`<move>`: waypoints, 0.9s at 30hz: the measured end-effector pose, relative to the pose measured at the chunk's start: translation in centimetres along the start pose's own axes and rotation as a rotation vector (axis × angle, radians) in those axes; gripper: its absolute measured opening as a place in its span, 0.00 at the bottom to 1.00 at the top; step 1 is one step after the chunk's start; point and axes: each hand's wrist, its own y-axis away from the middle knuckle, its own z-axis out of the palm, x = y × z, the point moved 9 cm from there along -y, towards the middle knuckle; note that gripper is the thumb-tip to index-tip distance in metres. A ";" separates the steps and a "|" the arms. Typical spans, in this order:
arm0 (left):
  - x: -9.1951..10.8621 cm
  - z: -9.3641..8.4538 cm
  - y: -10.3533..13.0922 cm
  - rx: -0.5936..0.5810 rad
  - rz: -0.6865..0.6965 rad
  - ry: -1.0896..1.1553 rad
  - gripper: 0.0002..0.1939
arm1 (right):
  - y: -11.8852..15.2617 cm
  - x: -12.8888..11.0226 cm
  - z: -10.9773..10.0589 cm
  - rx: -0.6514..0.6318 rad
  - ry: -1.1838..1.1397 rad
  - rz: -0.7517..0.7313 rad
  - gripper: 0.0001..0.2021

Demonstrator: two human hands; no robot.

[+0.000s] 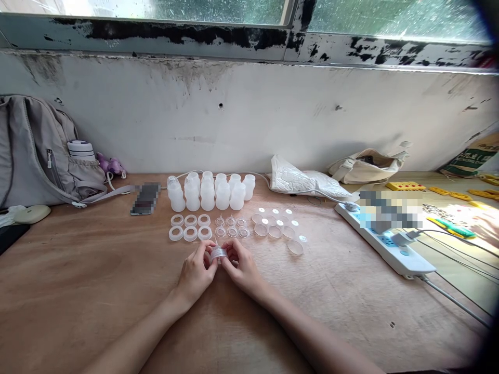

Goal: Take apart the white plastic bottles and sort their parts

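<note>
Low over the wooden table, both hands meet around a translucent ridged screw ring [218, 253]. My left hand [196, 272] pinches its left side between thumb and fingers, and my right hand [242, 267] grips the right side. A thin clear stem rises above it; I cannot tell whether a clear teat is seated inside. Just beyond the fingers lie several white screw rings [190, 240] in two rows. To their right are several clear teats [231, 231], some with upright stems. Further right, clear round caps [295, 246] lie with small white discs [302, 239] beside them.
Several frosted plastic bottles [208, 195] stand upright at the back. A phone [145, 200] and grey backpack [35, 150] are left. A white padded package [302, 179], beige bag [366, 165] and power strip [390, 246] with trailing cables are right. A wall closes the back.
</note>
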 end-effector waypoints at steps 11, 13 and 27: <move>-0.5 -0.9 -0.6 0.034 0.062 0.147 0.07 | -0.6 2.0 0.9 -0.100 -0.538 0.189 0.19; -0.3 -0.7 -0.6 0.020 0.081 0.163 0.08 | -0.7 2.2 0.9 -0.099 -0.517 0.199 0.16; -1.1 -0.2 -0.8 -0.040 0.026 0.215 0.09 | -0.8 1.8 0.0 -0.053 -0.411 0.178 0.09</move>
